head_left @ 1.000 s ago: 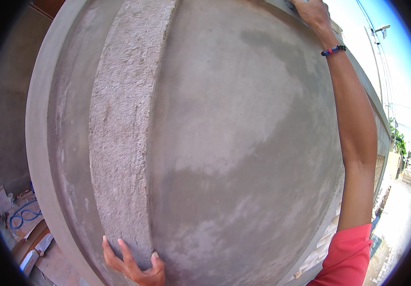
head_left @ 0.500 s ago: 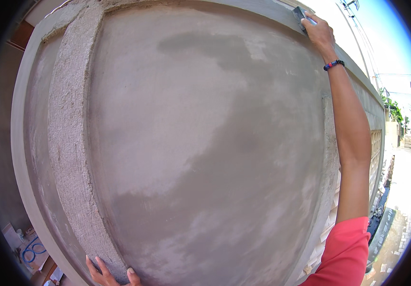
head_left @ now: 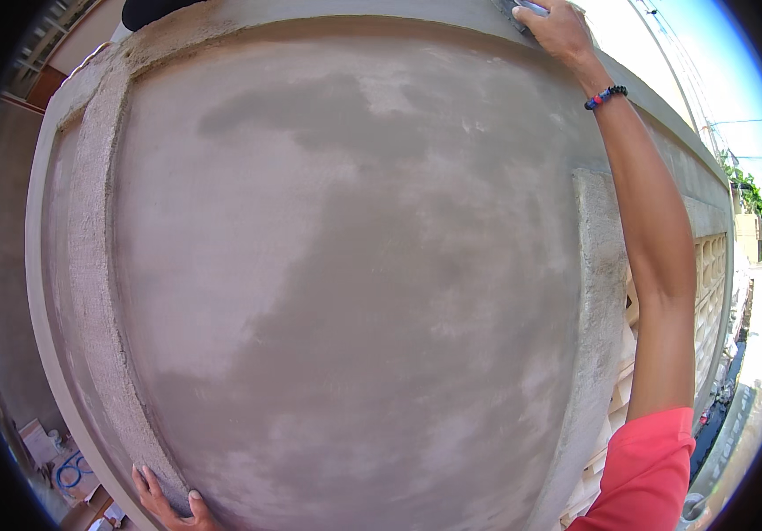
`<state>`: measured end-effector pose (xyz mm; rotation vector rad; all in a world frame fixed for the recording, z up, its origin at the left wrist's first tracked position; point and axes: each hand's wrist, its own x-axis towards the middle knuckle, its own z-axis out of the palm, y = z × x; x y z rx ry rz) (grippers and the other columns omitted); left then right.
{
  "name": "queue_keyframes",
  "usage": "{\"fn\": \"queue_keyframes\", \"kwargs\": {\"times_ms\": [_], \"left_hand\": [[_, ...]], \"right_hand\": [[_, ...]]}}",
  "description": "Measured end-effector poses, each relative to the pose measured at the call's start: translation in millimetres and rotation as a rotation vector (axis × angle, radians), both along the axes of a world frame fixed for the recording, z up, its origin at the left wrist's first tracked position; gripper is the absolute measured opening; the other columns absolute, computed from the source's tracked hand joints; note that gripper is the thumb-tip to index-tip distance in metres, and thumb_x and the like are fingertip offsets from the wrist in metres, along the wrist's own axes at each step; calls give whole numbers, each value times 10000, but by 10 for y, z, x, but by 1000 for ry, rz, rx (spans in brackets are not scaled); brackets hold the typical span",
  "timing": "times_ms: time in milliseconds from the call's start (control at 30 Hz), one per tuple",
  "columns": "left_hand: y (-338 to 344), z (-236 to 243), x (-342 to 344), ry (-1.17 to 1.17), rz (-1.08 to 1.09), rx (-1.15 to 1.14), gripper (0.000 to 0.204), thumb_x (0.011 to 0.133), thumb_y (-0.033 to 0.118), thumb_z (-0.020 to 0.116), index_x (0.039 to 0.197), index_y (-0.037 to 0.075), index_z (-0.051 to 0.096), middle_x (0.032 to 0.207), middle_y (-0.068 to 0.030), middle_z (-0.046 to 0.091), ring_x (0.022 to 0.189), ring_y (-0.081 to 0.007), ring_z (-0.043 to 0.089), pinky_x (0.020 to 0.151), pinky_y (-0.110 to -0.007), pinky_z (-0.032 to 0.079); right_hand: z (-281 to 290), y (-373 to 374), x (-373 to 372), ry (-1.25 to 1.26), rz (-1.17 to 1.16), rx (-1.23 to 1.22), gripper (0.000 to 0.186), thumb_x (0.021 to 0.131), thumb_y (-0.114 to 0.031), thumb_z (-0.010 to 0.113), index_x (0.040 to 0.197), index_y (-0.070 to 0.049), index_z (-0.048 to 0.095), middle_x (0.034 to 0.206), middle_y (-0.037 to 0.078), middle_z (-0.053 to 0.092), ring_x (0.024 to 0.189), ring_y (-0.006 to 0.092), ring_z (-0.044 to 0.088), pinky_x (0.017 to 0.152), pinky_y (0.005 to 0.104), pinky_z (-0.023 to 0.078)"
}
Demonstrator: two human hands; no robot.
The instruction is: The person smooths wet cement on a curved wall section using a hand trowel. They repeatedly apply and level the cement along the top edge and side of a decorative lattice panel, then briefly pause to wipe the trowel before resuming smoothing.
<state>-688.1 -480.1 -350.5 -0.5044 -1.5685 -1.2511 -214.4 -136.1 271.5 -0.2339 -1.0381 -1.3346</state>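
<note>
Right hand (head_left: 562,31) grips a tool (head_left: 522,9) at the plastered wall (head_left: 354,265) top.

No labels, signs or screens show — only what look like pale cardboard boxes (head_left: 38,440) on the ground at lower left, too blurred to describe further.

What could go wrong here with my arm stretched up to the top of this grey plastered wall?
The right hand presses a small grey tool against the top edge of the grey plastered wall at full stretch, so it might slip or gouge patches that look damp. The left hand braces low on the rough vertical plaster strip; leaning there could mark it or crumble its edge.
</note>
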Motion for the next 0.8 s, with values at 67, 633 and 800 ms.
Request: {"fn": "queue_keyframes", "kwargs": {"times_ms": [67, 633, 800], "left_hand": [[-106, -19, 60, -22, -3, 52, 747, 813, 478, 703, 1357, 13, 489, 1392, -207, 479, 1315, -377, 399, 1102, -490, 286], [-122, 42, 147, -112, 64, -30, 679, 819, 248, 733, 1391, 20, 447, 1427, -198, 445, 1328, -335, 399, 1118, -438, 292], [-106, -95, -168, -64, -77, 38, 666, 837, 242, 727, 1393, 11, 442, 1414, -192, 464, 1314, -326, 421, 1118, -411, 304]], "right_hand": [[-645, -247, -325, -145, 432, -15, 342, 814, -309, 571, 1039, -87, 702, 1053, 163, 682, 979, 339, 646, 877, 441, 503], [-714, -1124, -1091, -179, 558, -245, 290, 836, -283, 541, 1031, -153, 713, 1014, 171, 682, 989, 365, 634, 907, 477, 475], [-823, -986, -611, -168, 399, -334, 337, 812, -270, 540, 1084, -155, 702, 1040, 172, 680, 1014, 368, 626, 920, 478, 465]]}}
